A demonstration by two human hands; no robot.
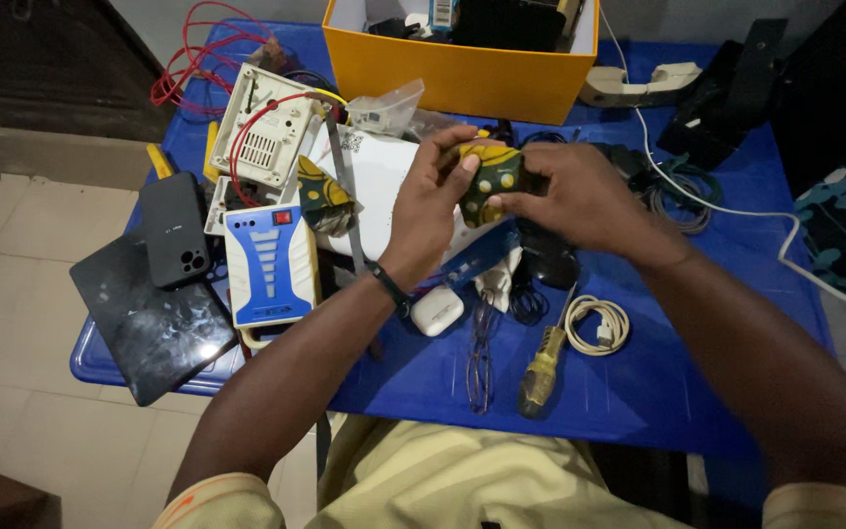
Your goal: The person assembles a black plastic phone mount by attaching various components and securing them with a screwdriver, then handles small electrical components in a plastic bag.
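Left of the cloth [490,176] lay a tablet [154,318], phone [175,230] and blue-white box [269,264]. Left hand [430,211] and right hand [575,196] both pinched the cloth with closed fingers, above the table [658,382]. Below the cloth: screwdriver [543,367]. Behind it: yellow box [462,73].
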